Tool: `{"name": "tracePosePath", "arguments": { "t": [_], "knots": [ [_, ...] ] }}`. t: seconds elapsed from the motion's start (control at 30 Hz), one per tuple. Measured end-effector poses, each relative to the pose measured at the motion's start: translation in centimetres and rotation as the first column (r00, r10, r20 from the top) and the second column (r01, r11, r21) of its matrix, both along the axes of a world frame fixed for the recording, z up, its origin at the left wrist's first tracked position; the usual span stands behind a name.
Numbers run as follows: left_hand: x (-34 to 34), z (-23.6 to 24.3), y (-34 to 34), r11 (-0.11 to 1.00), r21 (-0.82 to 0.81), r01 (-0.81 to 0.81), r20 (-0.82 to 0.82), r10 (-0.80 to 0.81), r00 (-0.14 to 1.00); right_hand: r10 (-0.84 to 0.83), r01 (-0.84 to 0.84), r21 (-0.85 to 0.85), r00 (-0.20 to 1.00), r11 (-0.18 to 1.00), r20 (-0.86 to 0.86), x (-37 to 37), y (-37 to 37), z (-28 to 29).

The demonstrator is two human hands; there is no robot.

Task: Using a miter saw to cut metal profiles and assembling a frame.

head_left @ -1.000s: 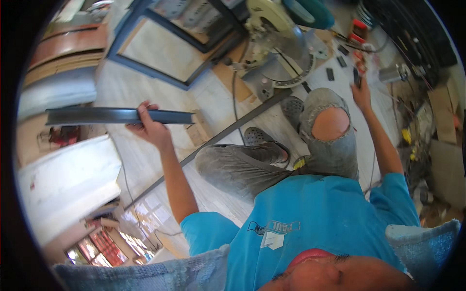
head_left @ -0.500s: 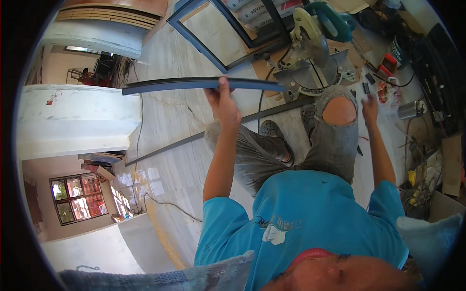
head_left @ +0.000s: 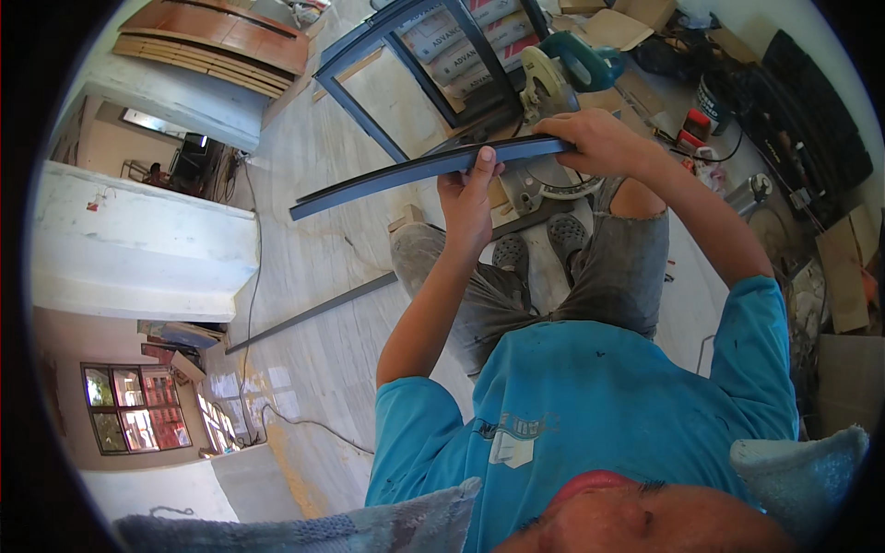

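A long dark grey-blue metal profile (head_left: pixel 378 184) is held up in front of me, tilted with its right end higher. My left hand (head_left: pixel 470 198) grips it right of its middle, thumb on the near side. At its right end, my right hand (head_left: pixel 599 143) is closed over the bar, its fingertips partly hidden. Just beyond and below the right hand is a mitre saw (head_left: pixel 548 88) with a green motor housing, partly covered by my hands and the bar. Another dark profile (head_left: pixel 313 309) lies on the floor, running under my legs toward the saw.
A dark metal frame (head_left: pixel 364 115) stands beyond the bar, with several wrapped rolls (head_left: pixel 461 55) behind it. Cables (head_left: pixel 253 240) trail over the tiled floor at left. At right are red boxes (head_left: pixel 693 127), a silver can (head_left: pixel 751 192) and cardboard (head_left: pixel 841 276).
My right hand has risen from beside my right knee and taken hold of the bar's right end. The left hand has moved right with the bar, whose left end now hangs lower.
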State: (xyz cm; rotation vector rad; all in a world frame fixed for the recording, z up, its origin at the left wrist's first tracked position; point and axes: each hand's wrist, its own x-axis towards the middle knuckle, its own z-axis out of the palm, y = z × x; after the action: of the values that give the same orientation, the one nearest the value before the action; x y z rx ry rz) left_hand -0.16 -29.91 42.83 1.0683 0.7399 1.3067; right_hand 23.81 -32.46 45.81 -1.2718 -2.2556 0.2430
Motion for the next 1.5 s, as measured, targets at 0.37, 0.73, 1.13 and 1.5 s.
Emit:
{"name": "tracePosePath", "arguments": {
  "t": [0.37,0.73,1.13,1.5],
  "knots": [
    [-7.9,3.7,3.2,0.662,0.559,0.498,-0.805,0.291,0.517,-0.144,0.162,-0.272,0.986,0.949,0.085,9.9,-1.4,-2.5],
    [-6.0,-10.7,13.9,0.632,-0.455,0.627,-0.839,-0.541,-0.063,-0.136,0.212,-0.305,0.958,0.928,0.251,15.0,1.7,-10.4],
    [-3.8,-34.9,19.8,0.771,-0.339,0.539,-0.832,-0.513,0.210,-0.321,0.602,-0.287,0.701,0.745,0.636,17.1,6.9,-29.7],
    [1.0,-43.4,21.5,0.949,0.139,0.282,-0.967,0.068,0.246,-0.754,0.235,-0.718,0.265,0.655,-0.601,23.0,15.3,-14.8]
  ]
}}
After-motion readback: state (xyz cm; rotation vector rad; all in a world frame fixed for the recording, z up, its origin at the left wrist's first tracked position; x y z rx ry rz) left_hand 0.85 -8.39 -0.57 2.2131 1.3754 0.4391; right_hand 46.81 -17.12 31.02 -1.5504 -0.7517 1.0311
